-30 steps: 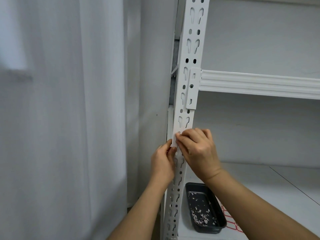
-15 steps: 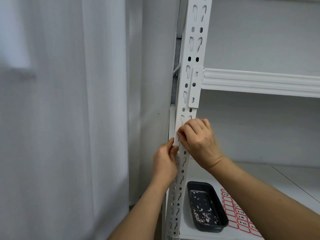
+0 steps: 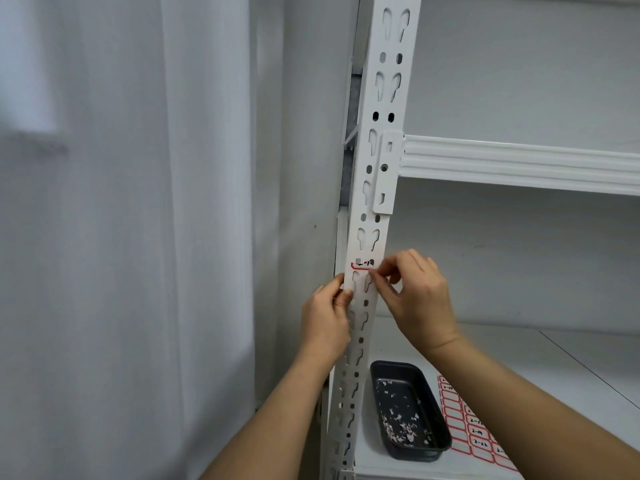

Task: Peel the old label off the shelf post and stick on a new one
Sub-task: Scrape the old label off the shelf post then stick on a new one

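Observation:
A white slotted shelf post (image 3: pixel 379 140) runs up the middle of the head view. A small white label (image 3: pixel 362 265) with a red border and black handwriting sits on the post's front face. My right hand (image 3: pixel 415 299) is just right of it, thumb and forefinger pinching at the label's lower right corner. My left hand (image 3: pixel 327 317) grips the post's left edge just below the label, its fingertips curled round onto the front.
A black tray (image 3: pixel 434 407) holding several torn label scraps stands on the lower shelf board (image 3: pixel 554 368), beside a sheet of red-bordered labels (image 3: pixel 474 434). A white shelf beam (image 3: pixel 519 164) crosses at the right. A pale curtain (image 3: pixel 138 237) hangs at the left.
My right hand has moved off the post's face to the right, uncovering the red-bordered label. My left hand stays on the post's left edge.

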